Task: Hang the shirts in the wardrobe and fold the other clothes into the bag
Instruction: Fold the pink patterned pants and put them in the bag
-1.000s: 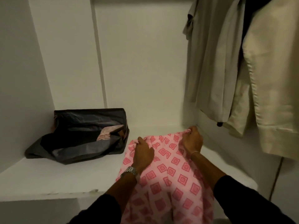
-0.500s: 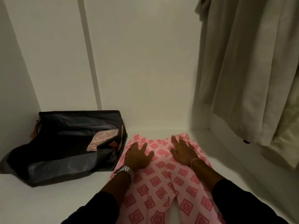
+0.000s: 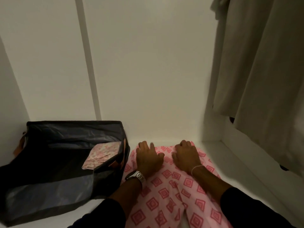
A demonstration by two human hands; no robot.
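Both hands — left hand [image 3: 148,159], right hand [image 3: 186,156] — slid up the pink trousers [image 3: 171,195].

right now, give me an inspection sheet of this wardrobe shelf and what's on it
surface: white shelf, pink trousers spread on it
job's things: dark bag open at left, a folded pale cloth inside; beige shirts hanging at right
clutter: nothing seen
hands: left hand and right hand both rest on the trousers' top edge, fingers loosely bent
cables: nothing seen
surroundings: white wardrobe walls
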